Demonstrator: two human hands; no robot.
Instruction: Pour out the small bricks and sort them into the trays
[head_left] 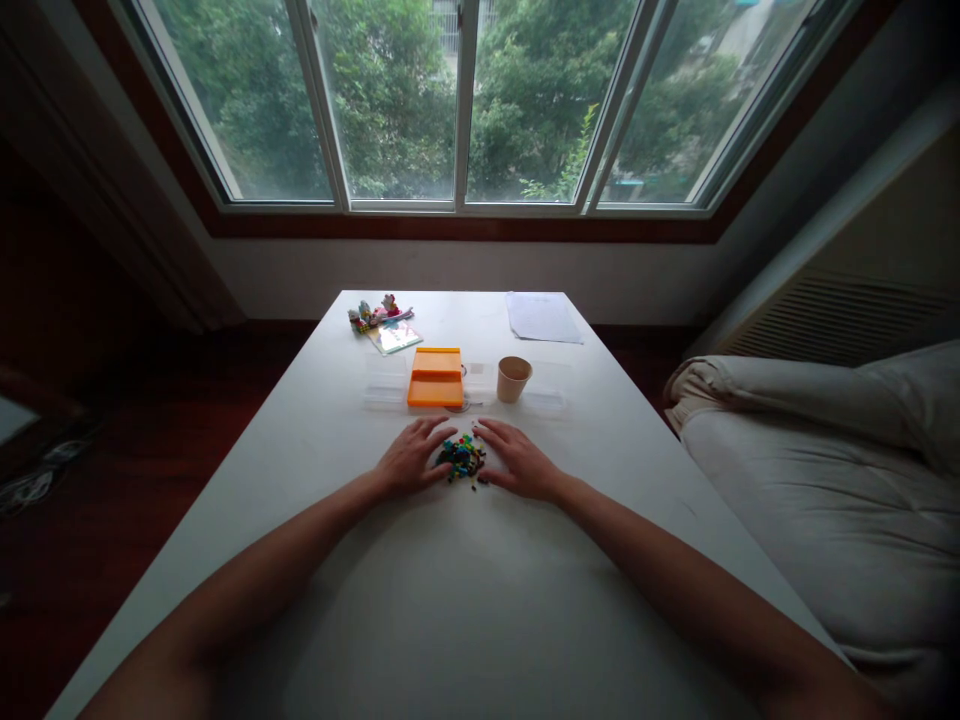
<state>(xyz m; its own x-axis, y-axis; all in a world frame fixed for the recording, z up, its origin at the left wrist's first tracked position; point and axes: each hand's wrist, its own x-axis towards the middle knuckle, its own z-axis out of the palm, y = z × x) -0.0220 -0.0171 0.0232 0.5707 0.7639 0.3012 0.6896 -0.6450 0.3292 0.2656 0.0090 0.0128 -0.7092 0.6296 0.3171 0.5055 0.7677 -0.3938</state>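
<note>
A small heap of tiny multicoloured pieces [462, 457], mostly dark with green, blue, yellow and red ones, lies on the white table [465, 600]. My left hand [412, 456] rests at the heap's left side, fingers apart and curved around it, the fingertips close to the pieces. On the other side my right hand [519, 459] mirrors it, its fingers spread and nothing visibly held. A few loose pieces lie at the heap's near edge. Whether the fingertips touch the pieces is too small to tell.
Beyond the hands sit an orange two-part tray [436, 390], a brown paper cup [514, 380] and clear plastic boxes [385, 383]. Farther back are small colourful figures [381, 312], a shiny card [395, 337] and white paper sheets [543, 317]. A covered sofa [817, 470] stands right of the table.
</note>
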